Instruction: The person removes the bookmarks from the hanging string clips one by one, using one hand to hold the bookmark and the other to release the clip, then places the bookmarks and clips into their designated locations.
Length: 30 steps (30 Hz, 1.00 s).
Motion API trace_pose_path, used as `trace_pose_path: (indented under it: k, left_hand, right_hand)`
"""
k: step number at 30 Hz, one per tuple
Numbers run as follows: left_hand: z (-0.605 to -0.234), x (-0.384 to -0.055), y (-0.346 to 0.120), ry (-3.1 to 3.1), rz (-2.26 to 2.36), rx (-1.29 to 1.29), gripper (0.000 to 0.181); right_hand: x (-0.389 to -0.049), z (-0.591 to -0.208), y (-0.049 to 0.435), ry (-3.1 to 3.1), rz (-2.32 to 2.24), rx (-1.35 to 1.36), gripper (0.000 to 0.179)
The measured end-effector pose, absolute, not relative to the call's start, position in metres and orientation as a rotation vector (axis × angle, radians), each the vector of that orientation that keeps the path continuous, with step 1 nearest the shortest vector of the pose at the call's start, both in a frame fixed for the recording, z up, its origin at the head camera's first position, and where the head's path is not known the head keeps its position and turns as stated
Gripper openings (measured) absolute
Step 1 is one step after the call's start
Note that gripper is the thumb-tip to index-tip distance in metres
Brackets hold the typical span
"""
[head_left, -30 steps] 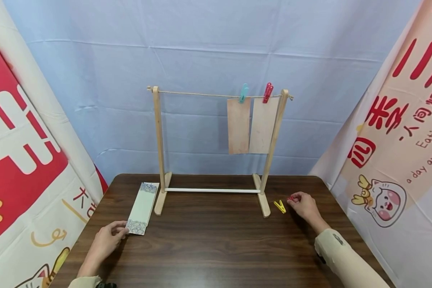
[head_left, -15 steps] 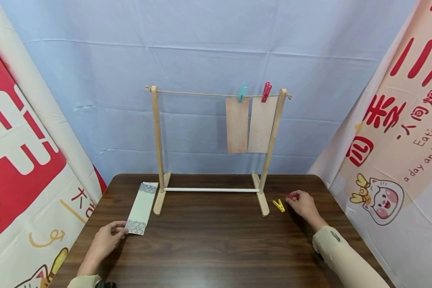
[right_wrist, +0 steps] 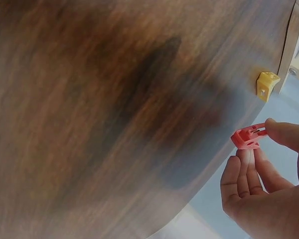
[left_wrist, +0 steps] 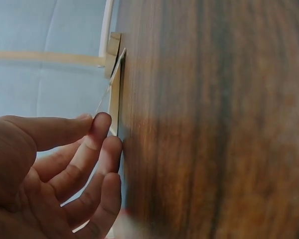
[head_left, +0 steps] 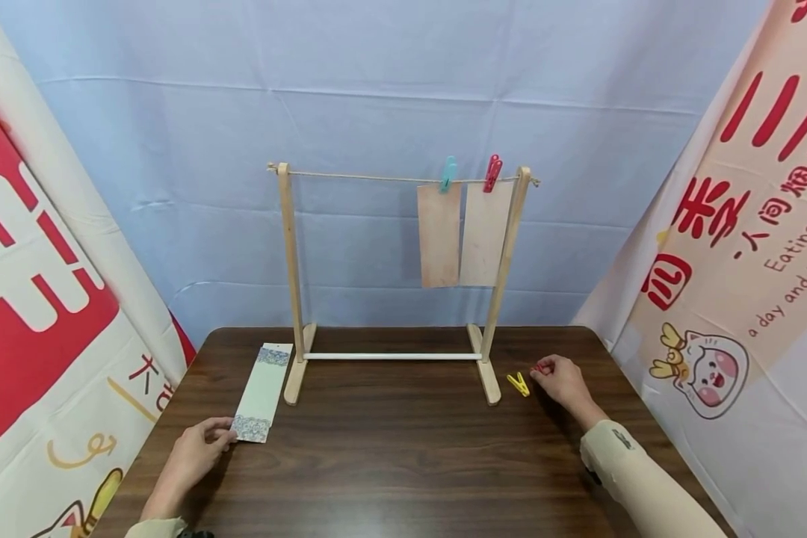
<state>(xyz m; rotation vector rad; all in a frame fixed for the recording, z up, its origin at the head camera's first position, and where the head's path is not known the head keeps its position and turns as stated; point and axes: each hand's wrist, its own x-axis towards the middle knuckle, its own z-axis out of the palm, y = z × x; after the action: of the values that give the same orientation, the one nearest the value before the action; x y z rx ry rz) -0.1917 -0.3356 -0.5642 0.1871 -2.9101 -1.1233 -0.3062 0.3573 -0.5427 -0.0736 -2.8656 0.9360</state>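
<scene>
At the table's left side, my left hand pinches the near left corner of a long pale card between thumb and forefinger. Blue patterned bands cross both ends of this card. The left wrist view shows the card edge-on, its near end raised off the table. Over on the right, my right hand holds a red clothespin between thumb and fingers. A yellow clothespin lies on the table just left of that hand.
A wooden stand with a string across its top stands at the back of the dark table. From the string hang two plain cards, one under a turquoise clothespin, the other under a red clothespin.
A second pale edge showed along the card's right side one second ago; now it is out of sight in the head view. Both hands stay almost where they were.
</scene>
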Motion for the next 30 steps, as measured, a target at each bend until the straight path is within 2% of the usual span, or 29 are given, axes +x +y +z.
trace_pose_path:
  k: [30]
  left_hand:
    - [-0.558, -0.19, -0.332, -2.966, -0.998, 0.274, 0.034]
  right_hand:
    - [-0.312, -0.554, 0.351, -2.91, 0.833, -0.097, 0.028]
